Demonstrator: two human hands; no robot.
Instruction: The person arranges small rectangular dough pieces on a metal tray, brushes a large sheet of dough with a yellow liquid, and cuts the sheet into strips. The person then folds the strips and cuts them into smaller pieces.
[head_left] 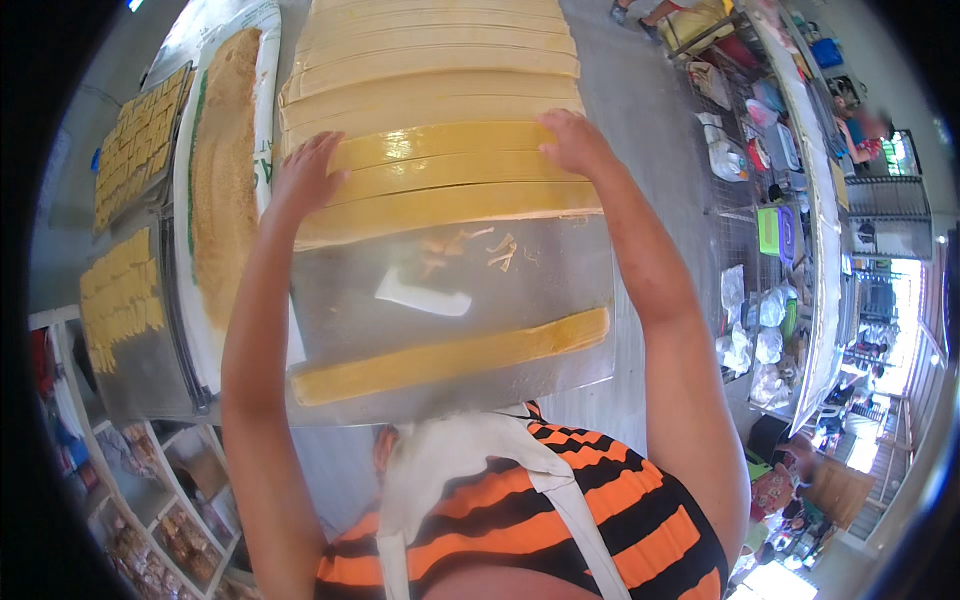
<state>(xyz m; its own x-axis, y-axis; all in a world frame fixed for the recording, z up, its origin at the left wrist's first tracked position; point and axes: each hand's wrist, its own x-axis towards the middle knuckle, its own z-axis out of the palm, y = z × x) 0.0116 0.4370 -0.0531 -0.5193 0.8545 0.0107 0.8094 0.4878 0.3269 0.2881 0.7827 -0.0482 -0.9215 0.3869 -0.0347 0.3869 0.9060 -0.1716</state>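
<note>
Long flat yellow dough strips lie side by side across a metal work table. At the left end of a glossy strip is my left hand, its fingers and thumb curled about the edge. My right hand grips the right end of the same strip. Paler dough strips stretch away beyond it. Close to my body a single dough strip lies apart, slightly slanted. Between it and the others rest a white plastic scraper and thin dough scraps.
Left of the dough is a long tray of brown crumbs. Trays of cut yellow pieces stand farther left, above shelves with bagged goods. On the right, a rack holds bags and bins; other people are beyond it.
</note>
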